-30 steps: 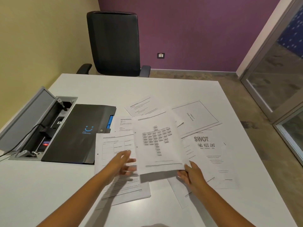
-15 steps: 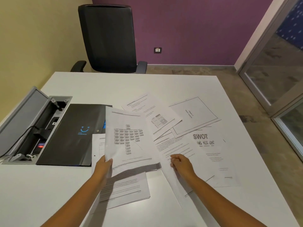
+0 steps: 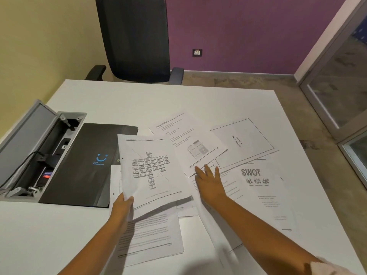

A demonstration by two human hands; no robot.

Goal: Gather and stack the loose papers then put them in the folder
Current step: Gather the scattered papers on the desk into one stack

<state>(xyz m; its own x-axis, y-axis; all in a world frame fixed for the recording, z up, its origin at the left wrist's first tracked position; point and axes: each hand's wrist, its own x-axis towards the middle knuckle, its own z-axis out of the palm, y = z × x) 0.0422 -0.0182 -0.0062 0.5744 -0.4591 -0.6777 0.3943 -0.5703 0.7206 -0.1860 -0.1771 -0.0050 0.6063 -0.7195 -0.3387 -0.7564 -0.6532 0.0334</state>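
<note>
Left hand (image 3: pixel 122 204) pinches a thin white chart sheet (image 3: pixel 152 171) lifted off the counter (image 3: pixel 49 235) | right hand (image 3: pixel 210 182) flat, fingers spread on loose printed papers (image 3: pixel 258 185) | matte black folder (image 3: pixel 85 165) left of both hands

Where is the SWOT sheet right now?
In the head view, the SWOT sheet lies flat on the table's right side, just right of the open right hand and below the bordered chapter page.
</note>
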